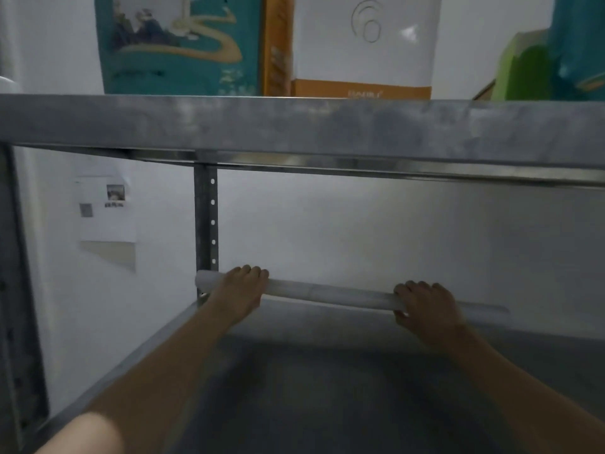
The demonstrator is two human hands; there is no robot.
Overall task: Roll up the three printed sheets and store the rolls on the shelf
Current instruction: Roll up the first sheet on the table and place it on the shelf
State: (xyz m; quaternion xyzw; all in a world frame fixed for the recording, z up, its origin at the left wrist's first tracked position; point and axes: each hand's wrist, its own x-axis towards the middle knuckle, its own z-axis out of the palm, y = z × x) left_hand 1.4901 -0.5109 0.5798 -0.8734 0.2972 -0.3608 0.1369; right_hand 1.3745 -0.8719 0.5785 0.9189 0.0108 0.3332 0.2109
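A long white paper roll [330, 293] lies crosswise at the back of the grey metal shelf [327, 388], close to the white wall. My left hand [240, 290] grips the roll near its left end, fingers curled over the top. Near the right part of the roll, my right hand [424, 306] grips it with the thumb underneath. The roll's right end [487, 311] sticks out past my right hand. Whether the roll touches the shelf floor I cannot tell. No other sheets or rolls are in view.
A grey shelf board [294, 126] runs overhead, carrying a teal printed pack [176, 44], a white and orange box [363, 44] and a green box [523, 67]. A perforated metal upright [205, 231] stands at the back left. A paper notice [106, 208] hangs on the wall.
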